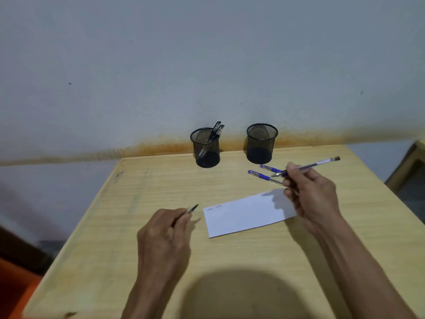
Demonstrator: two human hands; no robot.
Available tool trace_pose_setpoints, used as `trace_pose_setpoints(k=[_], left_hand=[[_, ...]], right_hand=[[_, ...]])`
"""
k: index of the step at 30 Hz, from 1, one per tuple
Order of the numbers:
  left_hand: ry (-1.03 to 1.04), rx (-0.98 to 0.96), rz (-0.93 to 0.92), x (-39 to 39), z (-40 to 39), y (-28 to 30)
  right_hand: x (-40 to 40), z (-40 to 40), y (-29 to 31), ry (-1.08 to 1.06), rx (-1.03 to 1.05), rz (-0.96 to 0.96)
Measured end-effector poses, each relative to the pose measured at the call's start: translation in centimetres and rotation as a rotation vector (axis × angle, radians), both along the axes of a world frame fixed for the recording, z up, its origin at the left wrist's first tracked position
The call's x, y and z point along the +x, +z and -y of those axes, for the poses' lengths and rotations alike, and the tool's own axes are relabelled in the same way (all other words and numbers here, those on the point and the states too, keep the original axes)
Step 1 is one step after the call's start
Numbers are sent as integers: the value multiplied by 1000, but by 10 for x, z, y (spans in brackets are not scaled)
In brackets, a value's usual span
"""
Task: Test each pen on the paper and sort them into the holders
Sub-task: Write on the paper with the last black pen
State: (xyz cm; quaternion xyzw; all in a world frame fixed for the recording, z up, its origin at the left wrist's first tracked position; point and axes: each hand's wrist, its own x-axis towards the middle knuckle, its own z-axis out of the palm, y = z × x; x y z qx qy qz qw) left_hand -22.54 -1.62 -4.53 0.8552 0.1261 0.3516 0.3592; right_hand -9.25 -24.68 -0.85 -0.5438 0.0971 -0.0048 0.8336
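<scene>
Two blue pens (pixel 264 174) wait on the counter (pixel 161 180); right hand (pixel 310 192) pinches an uncapped pen (pixel 308 166) mid-barrel, left hand (pixel 165 229) grips probably its cap (pixel 192 208). Light, stiff, slick plastic.

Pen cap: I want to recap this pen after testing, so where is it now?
In the head view, the pen cap is pinched in the left hand, just left of the paper.

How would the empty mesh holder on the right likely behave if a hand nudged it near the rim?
The right holder looks like thin wire mesh and holds nothing, so it is probably light. Standing upright and tall, it may tip or slide easily.
</scene>
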Motion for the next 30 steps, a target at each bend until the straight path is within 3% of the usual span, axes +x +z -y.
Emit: trace_pose_setpoints(k=[7, 15, 30], left_hand=[[49, -50, -194, 49, -30, -6], [51, 42, -414, 113, -56, -15], [42, 172, -410, 132, -69, -37]], right_hand=[[-11, -19, -21, 150, -161, 25], [-32, -27, -30, 161, -242, 62], [-35, -30, -41, 200, -334, 37]])
